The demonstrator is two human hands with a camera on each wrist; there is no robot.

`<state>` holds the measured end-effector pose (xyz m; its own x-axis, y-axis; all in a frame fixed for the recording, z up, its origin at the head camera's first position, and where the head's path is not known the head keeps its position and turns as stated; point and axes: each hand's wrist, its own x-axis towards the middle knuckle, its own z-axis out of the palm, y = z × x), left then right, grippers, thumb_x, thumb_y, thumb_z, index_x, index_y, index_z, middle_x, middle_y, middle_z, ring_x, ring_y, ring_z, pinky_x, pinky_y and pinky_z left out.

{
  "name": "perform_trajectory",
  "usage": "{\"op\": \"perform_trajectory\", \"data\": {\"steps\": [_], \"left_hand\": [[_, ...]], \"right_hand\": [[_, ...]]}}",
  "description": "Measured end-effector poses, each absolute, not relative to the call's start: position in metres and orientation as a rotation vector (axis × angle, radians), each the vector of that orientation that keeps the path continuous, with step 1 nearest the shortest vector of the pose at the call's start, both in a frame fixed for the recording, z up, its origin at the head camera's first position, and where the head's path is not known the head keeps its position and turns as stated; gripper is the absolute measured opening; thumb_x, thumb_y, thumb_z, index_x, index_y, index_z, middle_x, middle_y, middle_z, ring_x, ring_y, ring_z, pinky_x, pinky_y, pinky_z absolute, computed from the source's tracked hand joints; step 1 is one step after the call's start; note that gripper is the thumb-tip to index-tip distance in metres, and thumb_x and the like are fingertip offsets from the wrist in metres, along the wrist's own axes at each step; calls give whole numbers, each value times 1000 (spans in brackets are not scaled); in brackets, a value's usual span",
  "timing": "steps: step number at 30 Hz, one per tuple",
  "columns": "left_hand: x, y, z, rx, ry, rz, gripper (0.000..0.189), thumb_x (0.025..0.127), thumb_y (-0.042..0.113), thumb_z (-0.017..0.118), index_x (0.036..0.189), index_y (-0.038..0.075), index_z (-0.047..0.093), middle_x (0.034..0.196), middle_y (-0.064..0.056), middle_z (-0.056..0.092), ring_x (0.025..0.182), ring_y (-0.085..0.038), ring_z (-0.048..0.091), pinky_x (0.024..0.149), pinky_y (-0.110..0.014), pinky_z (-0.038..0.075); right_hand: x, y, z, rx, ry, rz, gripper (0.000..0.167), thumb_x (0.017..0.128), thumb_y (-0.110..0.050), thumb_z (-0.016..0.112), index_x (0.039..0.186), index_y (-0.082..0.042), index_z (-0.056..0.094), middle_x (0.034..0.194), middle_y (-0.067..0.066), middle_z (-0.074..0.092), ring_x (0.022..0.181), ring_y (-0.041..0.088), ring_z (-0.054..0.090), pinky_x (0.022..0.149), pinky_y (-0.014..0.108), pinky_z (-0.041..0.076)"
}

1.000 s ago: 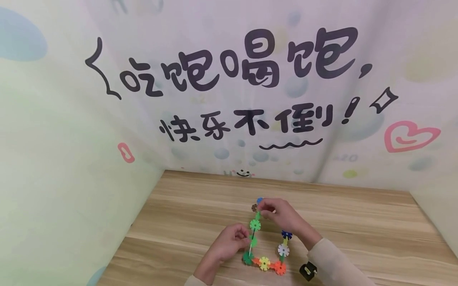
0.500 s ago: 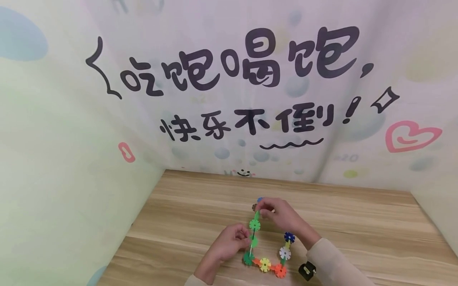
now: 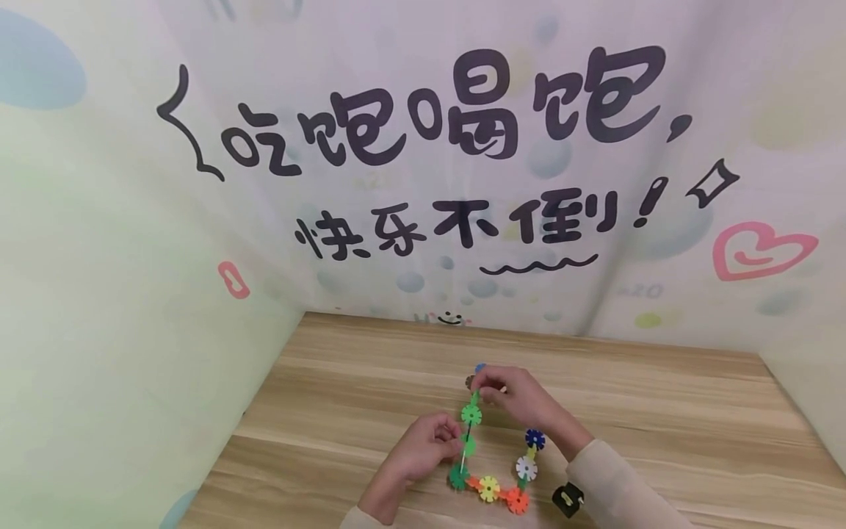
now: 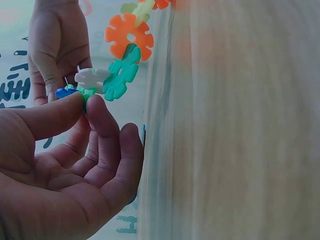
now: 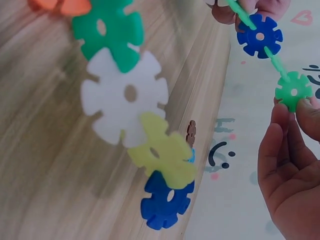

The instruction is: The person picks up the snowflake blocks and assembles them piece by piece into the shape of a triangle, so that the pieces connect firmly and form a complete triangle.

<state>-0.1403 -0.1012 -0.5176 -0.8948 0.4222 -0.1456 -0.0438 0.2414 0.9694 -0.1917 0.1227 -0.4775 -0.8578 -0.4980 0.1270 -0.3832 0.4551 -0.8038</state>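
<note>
A chain of notched plastic snowflake discs hangs between my hands. My left hand [image 3: 426,448] pinches a green disc [image 3: 468,445] in its left side, beside a dark green disc [image 3: 459,478]. With thumb and fingertips, my right hand [image 3: 522,397] pinches a light green disc [image 5: 293,92] at the far end; a blue disc [image 5: 260,36] is linked between the two grips. The rest bends round through a yellow disc [image 3: 489,488], an orange-red disc [image 3: 518,502] and a white disc [image 3: 526,468] to a dark blue disc [image 3: 534,440] at its loose end.
Beyond my right fingertips lie a brown disc [image 5: 191,134] and a light blue disc [image 3: 480,367] on the wooden table [image 3: 357,389]. A small black object [image 3: 567,500] is near my right sleeve. Printed curtains [image 3: 423,147] stand behind the table.
The chain's loose right side has swung slightly right and down, bringing the dark blue disc out from beside my right wrist. Both hands keep nearly the same place and hold.
</note>
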Motion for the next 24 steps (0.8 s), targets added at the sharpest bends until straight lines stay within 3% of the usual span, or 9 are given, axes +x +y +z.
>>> {"op": "perform_trajectory", "data": {"steps": [11,18,24], "left_hand": [[-139,-99,-517,290,2147,1677,6,92,2,67,97,2,63,83,-5,63,77,-18,61,70,-34,52],[-138,-99,-518,264,2144,1702,7,93,-2,63,93,4,60,80,-7,62,74,-21,62,68,-34,51],[-137,-99,-517,262,2165,1698,9,92,-2,64,90,6,60,77,-6,61,72,-20,60,65,-31,48]], "right_hand": [[-191,121,-481,-843,2576,-1376,23,97,-6,63,96,-28,69,105,-8,68,90,14,65,76,28,56],[-186,116,-478,-922,2581,-1384,19,98,-1,60,94,-17,68,95,-2,69,83,22,66,71,28,56],[-186,112,-478,-1014,2621,-1317,17,99,0,57,95,-13,66,84,-3,64,73,17,59,64,27,52]]}}
